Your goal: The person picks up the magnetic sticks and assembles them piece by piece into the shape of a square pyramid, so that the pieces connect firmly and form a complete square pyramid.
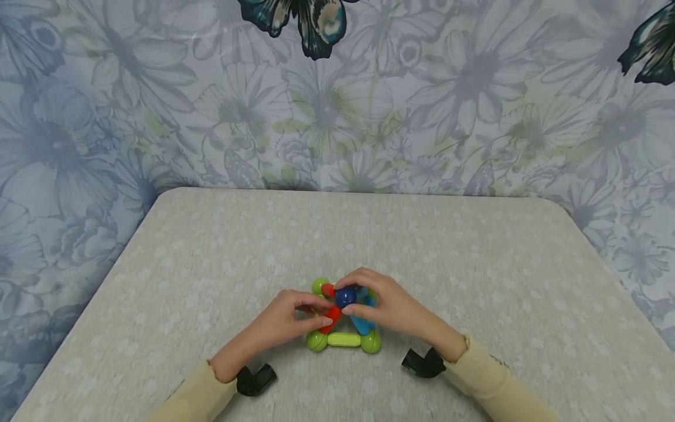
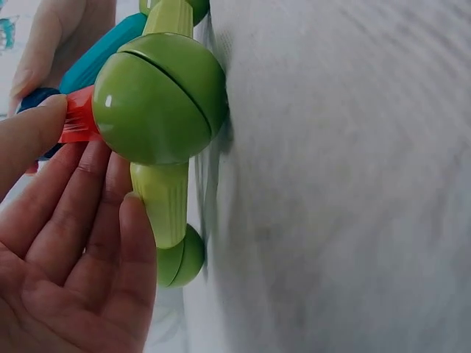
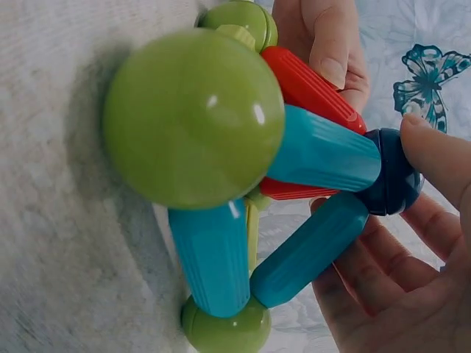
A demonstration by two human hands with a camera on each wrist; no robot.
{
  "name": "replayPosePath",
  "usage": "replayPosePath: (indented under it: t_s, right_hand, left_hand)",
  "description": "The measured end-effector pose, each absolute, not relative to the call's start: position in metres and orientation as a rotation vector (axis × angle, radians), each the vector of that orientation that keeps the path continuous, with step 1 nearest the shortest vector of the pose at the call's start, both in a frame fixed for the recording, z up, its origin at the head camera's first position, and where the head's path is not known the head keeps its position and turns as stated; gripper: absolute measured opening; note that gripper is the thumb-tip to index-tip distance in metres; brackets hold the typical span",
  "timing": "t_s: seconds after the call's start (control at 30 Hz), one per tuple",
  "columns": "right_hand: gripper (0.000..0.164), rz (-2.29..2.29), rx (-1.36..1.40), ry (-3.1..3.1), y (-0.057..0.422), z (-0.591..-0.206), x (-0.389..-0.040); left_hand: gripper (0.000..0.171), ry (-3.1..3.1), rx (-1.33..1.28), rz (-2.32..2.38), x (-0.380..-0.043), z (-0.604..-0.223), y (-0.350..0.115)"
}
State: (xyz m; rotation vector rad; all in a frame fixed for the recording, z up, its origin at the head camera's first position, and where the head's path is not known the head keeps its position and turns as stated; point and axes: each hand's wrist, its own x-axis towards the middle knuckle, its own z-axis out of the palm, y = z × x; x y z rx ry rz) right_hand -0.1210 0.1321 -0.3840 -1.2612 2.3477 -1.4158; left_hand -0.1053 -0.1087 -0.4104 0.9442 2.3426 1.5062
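A pyramid-like frame of toy rods and balls stands on the table, with several green balls [image 1: 317,341] at its base corners. Its top is a dark blue ball [image 1: 345,297], where red rods and blue rods [image 3: 309,250] meet. My left hand [image 1: 285,316] pinches a red rod [image 2: 79,116] between thumb and fingers, close to the near-left green ball. From the other side, my right hand [image 1: 390,302] holds the dark blue ball between thumb and fingers. A light green rod [image 1: 344,339] joins the two near balls.
The pale patterned tabletop [image 1: 237,246] stretches around the frame. Behind it hangs a floral cloth [image 1: 422,117] with butterflies. A black curved piece [image 1: 255,380] sits at the left wrist, and another black piece [image 1: 423,363] at the right.
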Motion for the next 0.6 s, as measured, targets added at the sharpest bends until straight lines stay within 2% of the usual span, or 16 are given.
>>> replayPosePath:
  t_s: [0.13, 0.23, 0.33, 0.47, 0.6]
  right_hand:
    - [0.049, -1.33, -1.239, 2.351, 0.139, -0.385, -0.122]
    - [0.058, -1.236, -1.201, 2.361, 0.146, -0.384, -0.119]
    - [0.055, -1.199, -1.177, 2.344, 0.152, -0.387, -0.118]
    - [0.046, -1.226, -1.197, 2.304, 0.156, -0.393, -0.118]
    - [0.044, -1.241, -1.221, 2.302, 0.158, -0.396, -0.12]
  left_hand:
    - [0.021, 2.556, 0.991, 1.512, -0.107, -0.401, -0.113]
    - [0.035, 2.786, 1.022, 1.355, -0.11, -0.394, -0.115]
    - [0.043, 2.868, 1.133, 1.079, -0.115, -0.393, -0.112]
    - [0.032, 2.849, 1.274, 0.932, -0.12, -0.393, -0.105]
    - [0.025, 2.862, 1.293, 0.951, -0.12, -0.393, -0.103]
